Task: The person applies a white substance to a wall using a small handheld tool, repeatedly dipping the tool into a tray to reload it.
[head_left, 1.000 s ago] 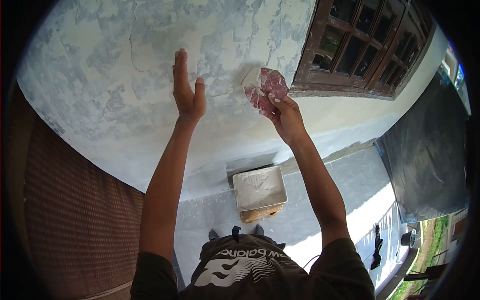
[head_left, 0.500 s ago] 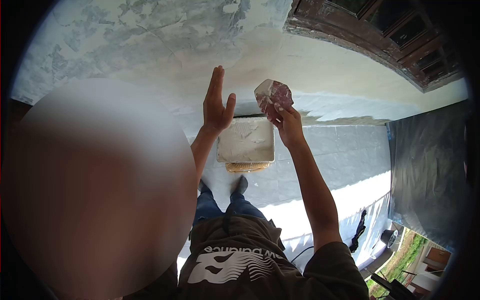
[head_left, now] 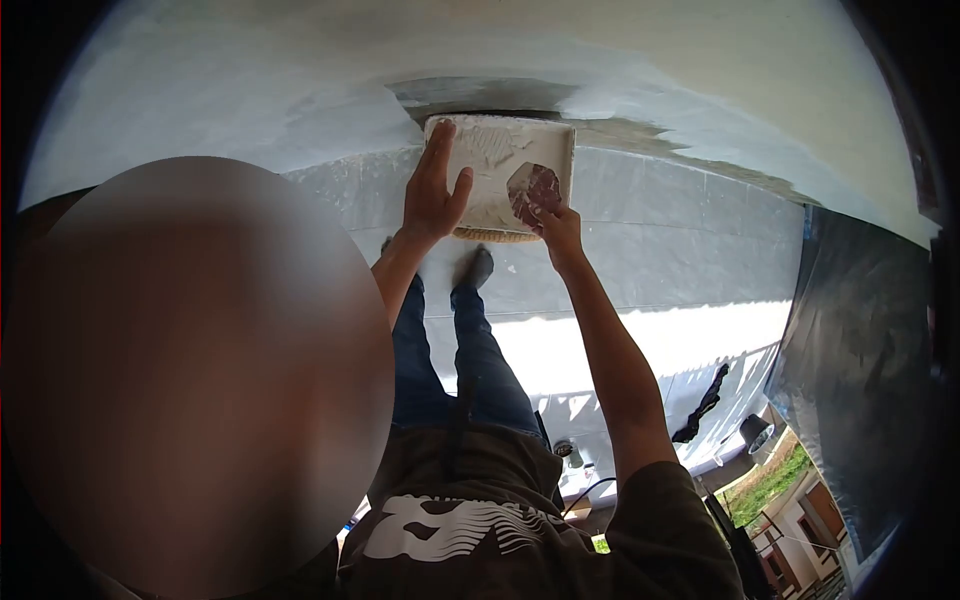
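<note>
A flat, reddish-brown scraper (head_left: 533, 192) with pale paste smeared on it is gripped by my right hand (head_left: 556, 228), above the right part of a tray. The rectangular tray (head_left: 571, 160) holds whitish paste, spread unevenly. My left hand (head_left: 433, 195) is raised over the tray's left edge, fingers extended and thumb apart, holding nothing. Whether either hand touches the tray is not clear.
Behind the tray rises a pale wall (head_left: 300, 90) with darker grey patches low down. A woven yellowish item (head_left: 495, 236) shows under the tray on the grey tiled floor (head_left: 640, 250). A dark sheet (head_left: 860, 360) hangs at right.
The view has tilted down, so the tray and floor appear higher and the window is out of sight. My right hand with the scraper has come down from beside the wall to over the tray.
</note>
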`<state>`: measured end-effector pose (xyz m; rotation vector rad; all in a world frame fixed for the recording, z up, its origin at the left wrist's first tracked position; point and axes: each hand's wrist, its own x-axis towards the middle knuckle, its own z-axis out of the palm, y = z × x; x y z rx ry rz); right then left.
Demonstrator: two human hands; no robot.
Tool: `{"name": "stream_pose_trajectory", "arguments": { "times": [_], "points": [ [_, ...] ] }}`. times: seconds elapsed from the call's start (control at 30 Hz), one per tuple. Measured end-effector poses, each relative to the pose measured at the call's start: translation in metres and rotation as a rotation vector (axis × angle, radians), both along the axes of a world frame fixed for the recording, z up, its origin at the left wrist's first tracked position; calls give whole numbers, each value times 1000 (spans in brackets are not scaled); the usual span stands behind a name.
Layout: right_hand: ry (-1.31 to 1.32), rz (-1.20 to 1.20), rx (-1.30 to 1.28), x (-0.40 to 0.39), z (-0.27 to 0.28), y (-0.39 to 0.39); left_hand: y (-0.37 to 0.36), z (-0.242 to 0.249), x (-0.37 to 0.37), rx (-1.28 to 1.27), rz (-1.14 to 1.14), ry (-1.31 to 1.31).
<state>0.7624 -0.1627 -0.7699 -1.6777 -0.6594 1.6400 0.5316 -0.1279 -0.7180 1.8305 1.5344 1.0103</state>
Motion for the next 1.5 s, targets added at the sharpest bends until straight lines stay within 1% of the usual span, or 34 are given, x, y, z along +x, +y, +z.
{"name": "stream_pose_trajectory", "arguments": {
  "times": [0.07,0.1,0.13,0.17,0.23,0.27,0.33,0.37,0.43,0.47,0.53,0.57,0.63,0.67,0.73,0.77,0.8,0.87,0.9,0.93,1.0,1.03,1.1,1.13,1.2,1.23,1.27,1.33,1.4,1.43,1.47,1.5],
  "points": [
    [-44,19,-23,3,-42,-9,-7,-22,-2,-19,7,26],
    [-196,118,18,7,-73,-16,-12,-32,-3,-35,10,23],
    [-344,221,62,6,-85,-18,-16,-42,-4,-48,11,27],
    [-343,225,46,7,-96,-24,-20,-52,-5,-64,8,32],
    [-796,535,341,-1,-88,-25,-29,-68,-6,-98,25,15],
    [-792,547,332,-7,-86,-25,-34,-74,-6,-115,38,-1],
    [-1044,620,612,-16,-90,-30,-42,-86,-7,-131,47,-20],
    [-1039,630,608,-19,-94,-32,-45,-91,-8,-130,53,-38],
    [-1158,888,632,-22,-109,-41,-52,-102,-8,-156,65,-39],
    [-1150,893,624,-24,-115,-48,-56,-107,-9,-175,71,-41],
    [-1226,998,664,-29,-114,-67,-62,-114,-13,-195,62,-48],
    [-1220,1004,654,-31,-112,-74,-64,-117,-14,-198,60,-59],
    [-1182,922,700,-37,-94,-79,-67,-123,-17,-213,64,-56],
    [-1185,925,694,-39,-84,-80,-67,-126,-17,-215,66,-52],
    [-1101,976,583,-39,-70,-86,-70,-131,-19,-221,63,-49],
    [-1047,904,560,-36,-71,-88,-69,-133,-19,-220,64,-39],
    [-1049,908,561,-35,-66,-84,-69,-133,-19,-220,67,-42],
    [-722,472,279,-30,-57,-75,-69,-133,-21,-228,71,-32],
    [-640,278,239,-24,-71,-76,-68,-134,-22,-229,75,-31],
    [-342,72,6,-17,-87,-75,-68,-134,-22,-224,71,-37],
    [-168,-179,-118,-2,-122,-89,-68,-134,-22,-220,66,-47],
    [-171,-180,-116,-2,-121,-93,-67,-134,-21,-219,66,-57],
    [60,-399,-233,-5,-112,-113,-64,-134,-22,-219,66,-67],
    [60,-398,-235,-2,-110,-122,-62,-134,-22,-219,63,-69],
    [-283,-73,-346,12,-104,-134,-61,-134,-24,-223,63,-75],
    [-475,89,-273,14,-90,-125,-59,-134,-26,-213,60,-76],
    [-497,139,-43,16,-75,-115,-58,-134,-26,-205,58,-78],
    [-793,446,249,19,-43,-75,-55,-136,-28,-199,59,-74],
    [-1085,751,519,22,-31,-46,-54,-136,-29,-193,61,-70],
    [-1060,834,516,28,-40,-37,-54,-136,-28,-215,66,-63],
    [-1062,835,517,32,-49,-29,-54,-136,-28,-237,70,-57],
    [-1029,941,522,33,-55,-21,-55,-136,-28,-233,71,-59]
  ]
}}
